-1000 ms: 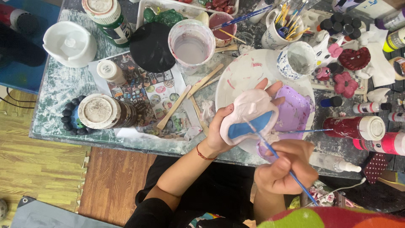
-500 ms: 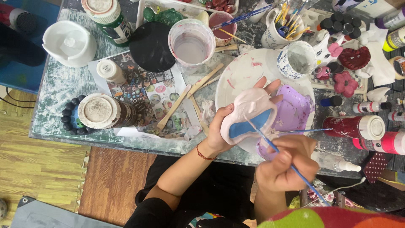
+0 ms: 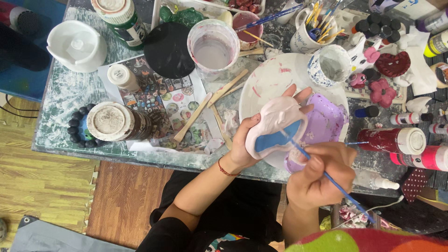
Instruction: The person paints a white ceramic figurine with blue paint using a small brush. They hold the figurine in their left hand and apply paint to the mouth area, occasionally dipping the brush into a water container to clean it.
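Overhead, head view: left hand (image 3: 242,144) cups pale pink moulded plaster figure (image 3: 275,126) above white round plate (image 3: 270,79); right hand (image 3: 319,175) pinches thin blue-handled paintbrush (image 3: 326,175), tip on figure. Blue patch painted; remaining surface apparently unpainted.

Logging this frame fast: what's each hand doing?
Left hand: closed around pink figurine.
Right hand: closed on blue paintbrush.
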